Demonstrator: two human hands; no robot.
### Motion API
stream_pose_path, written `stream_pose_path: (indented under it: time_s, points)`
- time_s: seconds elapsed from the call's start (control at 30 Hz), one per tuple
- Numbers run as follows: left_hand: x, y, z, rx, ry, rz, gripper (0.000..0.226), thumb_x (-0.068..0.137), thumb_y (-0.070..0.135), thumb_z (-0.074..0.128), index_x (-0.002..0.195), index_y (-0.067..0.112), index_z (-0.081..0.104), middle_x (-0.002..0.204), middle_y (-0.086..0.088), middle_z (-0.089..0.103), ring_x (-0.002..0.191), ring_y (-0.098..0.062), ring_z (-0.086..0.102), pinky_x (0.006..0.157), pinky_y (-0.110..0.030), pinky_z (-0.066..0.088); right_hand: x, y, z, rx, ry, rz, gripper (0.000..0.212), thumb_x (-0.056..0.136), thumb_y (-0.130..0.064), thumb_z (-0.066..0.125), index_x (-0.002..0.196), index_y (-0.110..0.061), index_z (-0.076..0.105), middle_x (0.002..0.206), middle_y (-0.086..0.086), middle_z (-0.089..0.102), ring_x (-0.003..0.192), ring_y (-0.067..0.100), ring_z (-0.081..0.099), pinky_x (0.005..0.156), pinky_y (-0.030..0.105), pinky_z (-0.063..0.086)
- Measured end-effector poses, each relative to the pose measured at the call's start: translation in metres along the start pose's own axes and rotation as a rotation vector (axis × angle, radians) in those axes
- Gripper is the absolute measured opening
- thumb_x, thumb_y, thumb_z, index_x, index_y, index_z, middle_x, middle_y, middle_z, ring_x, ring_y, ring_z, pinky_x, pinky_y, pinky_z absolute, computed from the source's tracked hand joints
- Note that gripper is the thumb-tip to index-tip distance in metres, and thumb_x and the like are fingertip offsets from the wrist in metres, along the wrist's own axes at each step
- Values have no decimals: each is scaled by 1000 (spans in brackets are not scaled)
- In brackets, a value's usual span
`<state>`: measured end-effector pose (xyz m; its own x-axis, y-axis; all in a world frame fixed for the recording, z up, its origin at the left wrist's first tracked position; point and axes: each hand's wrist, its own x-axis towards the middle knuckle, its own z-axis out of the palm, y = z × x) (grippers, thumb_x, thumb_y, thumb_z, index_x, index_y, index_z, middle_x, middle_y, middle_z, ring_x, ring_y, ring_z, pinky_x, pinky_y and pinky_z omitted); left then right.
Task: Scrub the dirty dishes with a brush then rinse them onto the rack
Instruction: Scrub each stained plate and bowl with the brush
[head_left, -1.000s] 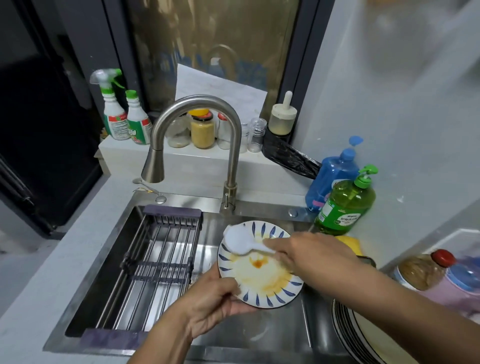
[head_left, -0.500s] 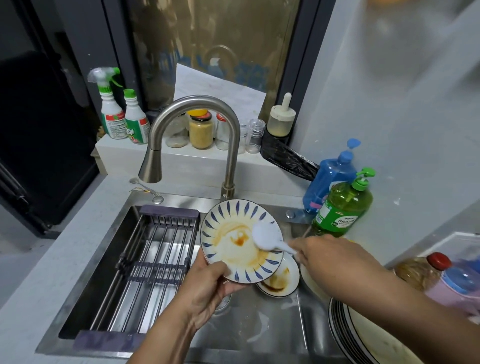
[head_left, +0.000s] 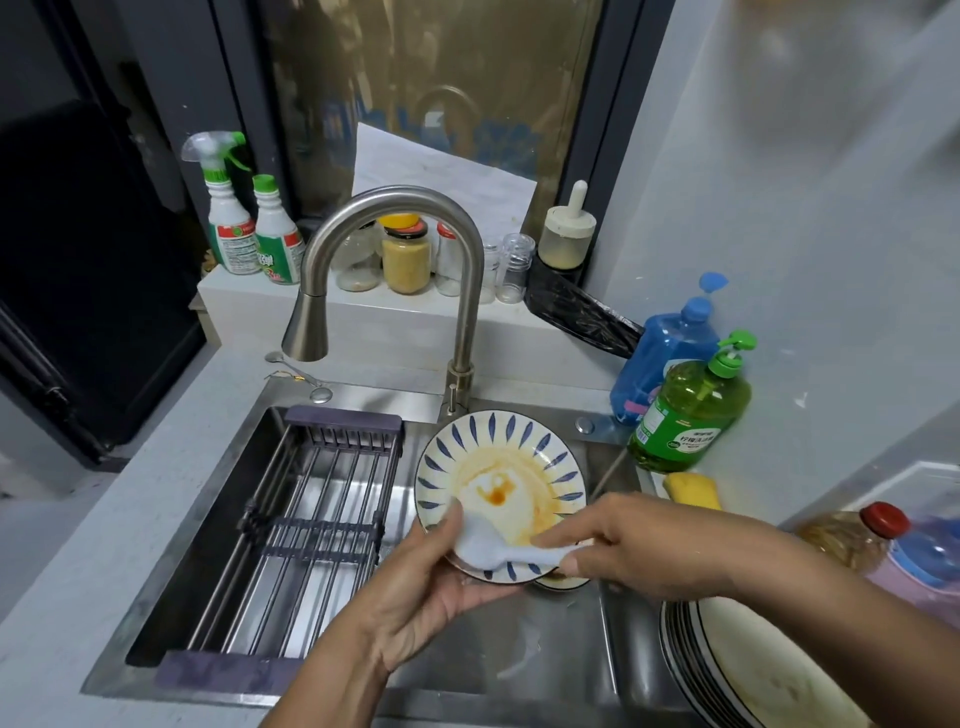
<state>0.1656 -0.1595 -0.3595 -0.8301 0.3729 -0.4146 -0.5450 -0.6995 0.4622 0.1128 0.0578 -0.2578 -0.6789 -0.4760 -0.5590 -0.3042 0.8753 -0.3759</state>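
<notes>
Nearest to me, at the lower right of the stainless steel sink, I see a stack of pale, dark-rimmed plates. Over the sink's middle my left hand holds the round white plate with blue leaf marks and orange sauce stains tilted up toward me; the palm cups its lower edge, the thumb lies over the near rim, and the other fingers are hidden behind the plate. My right hand pinches the handle of the white plastic dish brush between curled thumb and fingers; the brush head lies against the plate's lower left face, beside the left thumb. A second small plate peeks out beneath, in the sink. The grey wire drying rack spans the sink's left half. At the sink's right rim sit a yellow sponge, a green pump bottle of detergent and a blue pump bottle. The brushed steel gooseneck tap rises from the sink's back rim; behind it, a ledge holds glass jars and two white spray bottles with green caps.
</notes>
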Motion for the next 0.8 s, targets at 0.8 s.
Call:
stream_pose_path:
  time_s: [0.8]
  points:
    - [1, -13, 6, 250, 113, 6, 51, 99, 44, 47, 137, 11, 54, 123, -20, 72, 106, -45, 71, 70, -58, 63, -14, -11, 5, -329, 207, 21, 41, 105, -47, 40, 142, -61, 33, 114, -4, 63, 105, 25, 61, 83, 40, 51]
